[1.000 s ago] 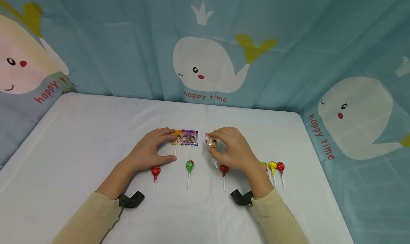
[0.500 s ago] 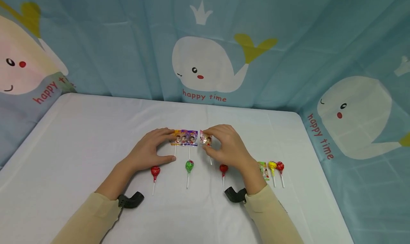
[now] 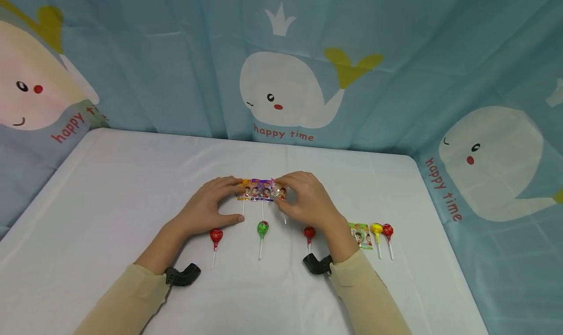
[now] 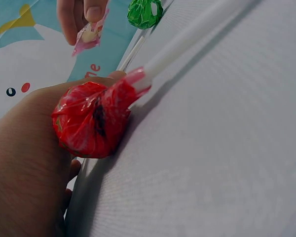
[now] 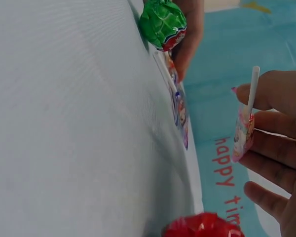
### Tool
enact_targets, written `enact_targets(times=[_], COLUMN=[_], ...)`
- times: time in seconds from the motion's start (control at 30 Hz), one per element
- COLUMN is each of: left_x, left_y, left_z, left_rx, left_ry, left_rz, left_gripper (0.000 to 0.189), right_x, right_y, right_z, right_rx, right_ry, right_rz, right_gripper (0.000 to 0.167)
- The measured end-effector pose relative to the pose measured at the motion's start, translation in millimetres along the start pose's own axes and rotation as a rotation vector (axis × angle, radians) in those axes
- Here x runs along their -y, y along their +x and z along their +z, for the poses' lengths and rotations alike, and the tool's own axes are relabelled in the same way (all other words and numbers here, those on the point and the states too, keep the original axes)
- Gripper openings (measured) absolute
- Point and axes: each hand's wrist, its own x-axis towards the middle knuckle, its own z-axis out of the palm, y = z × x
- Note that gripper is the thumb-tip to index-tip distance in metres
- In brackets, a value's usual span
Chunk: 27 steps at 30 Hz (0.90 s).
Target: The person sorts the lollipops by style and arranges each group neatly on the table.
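My right hand [image 3: 308, 198] pinches a flat lollipop in a pink wrapper [image 5: 243, 133] between thumb and fingers, its white stick beside the thumb. The right wrist view shows it raised off the table. In the head view it overlaps the right end of a row of orange and purple wrapped flat lollipops [image 3: 262, 191]. The fingertips of my left hand [image 3: 204, 205] touch that row's left end, thumb apart from it. Closer to me lie a red ball lollipop [image 3: 216, 235] by the left thumb, a green one [image 3: 263, 228] and another red one [image 3: 310, 232] near the right wrist.
Right of the right forearm lie a green flat packet [image 3: 361, 236], a yellow ball lollipop [image 3: 377, 228] and a red ball lollipop [image 3: 387, 230]. A white cloth [image 3: 132, 178] covers the table. Behind its far edge hangs a blue whale-print curtain [image 3: 198, 81].
My right hand has carried the pink-wrapped lollipop leftward, from a gap away to the right end of the row. The left hand has stayed in place.
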Motion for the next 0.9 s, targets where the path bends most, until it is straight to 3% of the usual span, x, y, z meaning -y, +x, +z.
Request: enact_targets(times=[0.23, 0.57, 0.9], left_x=[-2.3, -4.5, -2.5], left_y=[0.6, 0.8, -0.4], left_z=[-0.2, -1.5, -1.8], left_rx=[0.005, 0.003, 0.002], left_ry=[-0.002, 0.002, -0.001], left_rz=[-0.011, -0.012, -0.008], left_gripper=[0.071, 0.071, 0.070], right_x=[3, 4, 2], right_y=[8.4, 15.2, 17.6], right_z=[6, 15, 23], right_rx=[0.009, 0.080, 0.113], right_ry=[-0.022, -0.084, -0.143], right_rz=[0.008, 0.091, 0.091], right_gripper=[0.039, 0.040, 0.041])
